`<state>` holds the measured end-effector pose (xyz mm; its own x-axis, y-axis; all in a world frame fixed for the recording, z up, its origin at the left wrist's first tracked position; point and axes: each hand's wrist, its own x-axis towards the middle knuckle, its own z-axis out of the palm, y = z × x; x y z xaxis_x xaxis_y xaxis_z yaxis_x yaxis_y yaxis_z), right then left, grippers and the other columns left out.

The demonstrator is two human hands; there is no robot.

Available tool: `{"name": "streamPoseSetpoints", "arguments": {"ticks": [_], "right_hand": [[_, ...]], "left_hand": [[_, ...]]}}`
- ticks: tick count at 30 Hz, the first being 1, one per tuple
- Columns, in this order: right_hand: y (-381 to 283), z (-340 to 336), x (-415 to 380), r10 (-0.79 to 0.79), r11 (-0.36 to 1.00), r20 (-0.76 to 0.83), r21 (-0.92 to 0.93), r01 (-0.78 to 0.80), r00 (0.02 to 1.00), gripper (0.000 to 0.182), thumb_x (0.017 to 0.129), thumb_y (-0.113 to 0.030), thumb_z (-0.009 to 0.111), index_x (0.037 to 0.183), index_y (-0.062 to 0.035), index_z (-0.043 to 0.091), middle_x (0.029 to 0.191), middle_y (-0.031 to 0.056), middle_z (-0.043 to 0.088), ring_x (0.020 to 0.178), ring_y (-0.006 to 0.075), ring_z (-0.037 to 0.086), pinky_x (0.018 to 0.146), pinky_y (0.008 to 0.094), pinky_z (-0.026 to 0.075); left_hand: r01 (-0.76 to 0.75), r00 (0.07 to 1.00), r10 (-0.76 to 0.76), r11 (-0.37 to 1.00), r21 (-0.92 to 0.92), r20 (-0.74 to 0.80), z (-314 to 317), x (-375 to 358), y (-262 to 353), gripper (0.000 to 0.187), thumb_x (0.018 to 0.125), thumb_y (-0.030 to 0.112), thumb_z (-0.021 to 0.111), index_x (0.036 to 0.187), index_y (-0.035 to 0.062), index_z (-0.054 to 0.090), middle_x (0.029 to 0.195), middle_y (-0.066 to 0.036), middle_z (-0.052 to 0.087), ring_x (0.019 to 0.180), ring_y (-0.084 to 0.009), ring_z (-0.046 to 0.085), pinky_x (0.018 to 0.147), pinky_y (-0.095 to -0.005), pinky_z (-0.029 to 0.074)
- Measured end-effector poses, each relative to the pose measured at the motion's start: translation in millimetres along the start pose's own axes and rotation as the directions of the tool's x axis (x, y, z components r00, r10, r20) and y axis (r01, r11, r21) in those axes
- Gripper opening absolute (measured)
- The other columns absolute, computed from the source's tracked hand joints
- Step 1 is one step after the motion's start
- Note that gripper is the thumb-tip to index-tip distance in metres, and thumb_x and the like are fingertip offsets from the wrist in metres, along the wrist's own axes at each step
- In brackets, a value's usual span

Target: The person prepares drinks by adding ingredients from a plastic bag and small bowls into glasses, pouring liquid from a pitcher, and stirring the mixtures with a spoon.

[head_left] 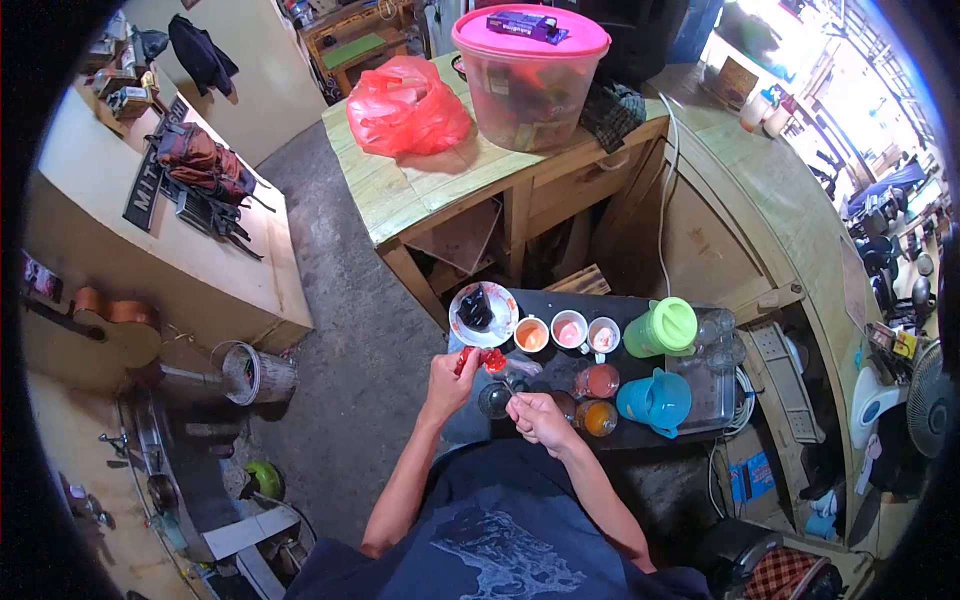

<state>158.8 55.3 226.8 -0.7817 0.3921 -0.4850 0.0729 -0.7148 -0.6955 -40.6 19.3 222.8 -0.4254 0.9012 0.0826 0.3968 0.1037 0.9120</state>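
My left hand (452, 388) is closed around a small red object (463, 361), mostly hidden by the fingers. My right hand (541, 420) grips the thin handle of what looks like a spoon, pointing up towards a glossy red lump (493, 360) between the hands. Just below them is a dark-looking glass (493, 400), and clear plastic (525, 368) lies behind. Beyond stand a cup of orange drink (531, 335), a cup with pink contents (569, 330) and another pale pink cup (603, 336). A floral plate (462, 333) carries a black plastic bag (476, 309).
Right of the hands are a glass of red drink (600, 380), a glass of orange drink (598, 418), a green lidded pitcher (662, 328), a blue pitcher (655, 402) and clear glasses (716, 335). A tiled counter (400, 195) ahead bears a pink-lidded tub (530, 95) and red bag (408, 108).
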Motion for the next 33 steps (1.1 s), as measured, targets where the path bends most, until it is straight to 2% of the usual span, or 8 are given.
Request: {"name": "streamPoseSetpoints", "arguments": {"ticks": [11,14,17,20,21,25,28,33], "right_hand": [[-12,1,-8,-0.026,0.999,0.070,0.033,0.024,0.997,0.032,0.101,-0.028,0.043,0.076,-0.0087,0.048,0.054,-0.0087,0.031,0.041,0.0020,0.024,0.038,0.0209,0.018],[-14,-2,-11,-0.060,0.997,0.043,0.053,0.057,0.997,0.031,0.101,-0.028,0.044,0.077,-0.0085,0.048,0.054,-0.0086,0.031,0.041,0.0016,0.025,0.038,0.0205,0.018],[-16,-11,-18,-0.092,0.992,-0.007,0.083,0.092,0.996,0.031,0.100,-0.028,0.046,0.077,-0.0082,0.049,0.054,-0.0086,0.031,0.042,0.0012,0.025,0.037,0.0199,0.018],[-17,-21,-28,-0.113,0.987,-0.067,0.108,0.120,0.991,0.029,0.100,-0.027,0.046,0.077,-0.0083,0.048,0.054,-0.0087,0.031,0.041,0.0009,0.025,0.037,0.0195,0.017],[-13,-27,-30,-0.118,0.985,-0.082,0.118,0.127,0.990,0.029,0.100,-0.027,0.046,0.077,-0.0083,0.048,0.054,-0.0088,0.031,0.041,0.0008,0.025,0.037,0.0195,0.017],[-11,-33,-41,-0.121,0.982,-0.141,0.126,0.139,0.983,0.029,0.100,-0.026,0.045,0.077,-0.0083,0.048,0.053,-0.0093,0.030,0.041,0.0005,0.024,0.037,0.0194,0.016],[-5,-36,-45,-0.109,0.987,-0.165,0.101,0.126,0.980,0.029,0.100,-0.026,0.045,0.077,-0.0082,0.049,0.053,-0.0094,0.031,0.041,0.0006,0.025,0.037,0.0195,0.016],[5,-34,-45,-0.101,0.995,-0.201,-0.012,0.101,0.974,0.029,0.100,-0.026,0.045,0.080,-0.0067,0.053,0.053,-0.0093,0.032,0.042,0.0012,0.025,0.038,0.0208,0.017]], "left_hand": [[-0.016,0.999,0.013,0.998,0.065,0.052,-2,2,-13,0.028,0.094,0.019,0.055,0.080,-0.0021,0.067,0.054,-0.011,0.051,0.047,-0.0138,0.048,0.048,-0.0319,0.038],[0.061,0.998,-0.060,0.998,-0.033,0.030,4,4,-23,0.031,0.096,0.023,0.051,0.085,-0.0016,0.066,0.058,-0.012,0.055,0.053,-0.0173,0.052,0.054,-0.0333,0.041],[0.119,0.990,-0.119,0.993,-0.003,0.077,5,11,-29,0.031,0.099,0.024,0.046,0.093,-0.0014,0.061,0.075,-0.005,0.060,0.069,-0.0122,0.053,0.063,-0.0298,0.041],[-0.043,0.999,0.043,0.998,-0.043,-0.012,20,25,-54,0.027,0.098,0.022,0.045,0.100,-0.0008,0.059,0.085,-0.007,0.060,0.081,-0.0168,0.056,0.072,-0.0322,0.042],[-0.083,0.993,0.083,0.997,-0.006,0.084,20,31,-71,0.025,0.097,0.020,0.047,0.104,-0.0009,0.059,0.091,-0.010,0.060,0.094,-0.0224,0.057,0.081,-0.0341,0.042],[-0.077,0.987,0.041,0.969,0.235,0.155,38,60,-125,0.020,0.092,0.014,0.053,0.105,0.0012,0.062,0.093,-0.013,0.061,0.095,-0.0265,0.057,0.085,-0.0343,0.044],[-0.040,0.994,0.024,0.987,0.153,0.109,55,76,-141,0.019,0.090,0.011,0.056,0.105,0.0028,0.063,0.093,-0.014,0.060,0.089,-0.0287,0.057,0.080,-0.0365,0.045],[0.014,0.990,-0.083,0.872,0.489,0.119,57,69,-129,0.057,0.074,0.012,0.074,0.125,0.0127,0.050,0.111,-0.010,0.059,0.103,-0.0321,0.056,0.084,-0.0435,0.045]]}}
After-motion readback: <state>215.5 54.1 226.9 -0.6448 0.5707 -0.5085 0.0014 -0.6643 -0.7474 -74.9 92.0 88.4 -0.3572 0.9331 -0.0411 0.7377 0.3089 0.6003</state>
